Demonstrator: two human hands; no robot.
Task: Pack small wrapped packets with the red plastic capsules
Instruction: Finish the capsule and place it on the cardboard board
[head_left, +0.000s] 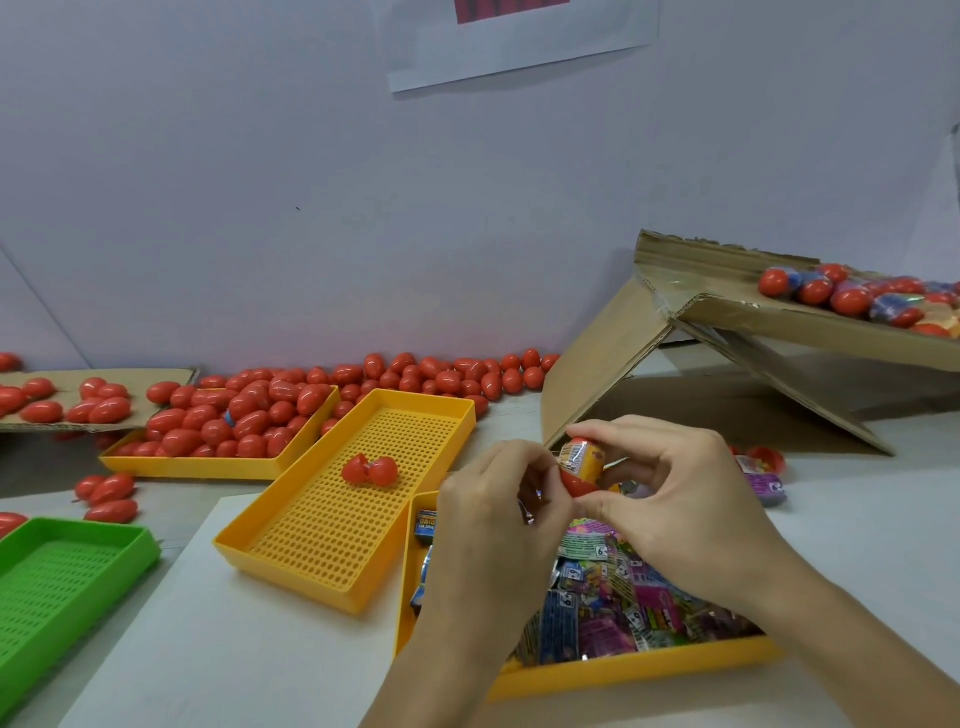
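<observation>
Hands (587, 483) over packet tray (649, 667), open capsule (370, 471) left

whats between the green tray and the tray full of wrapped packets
In the head view, the perforated yellow tray lies between the green tray and the packet tray, with one opened red capsule in it.

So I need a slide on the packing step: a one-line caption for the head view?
Both hands press a wrapped packet into a red capsule half above the packet tray.
</observation>
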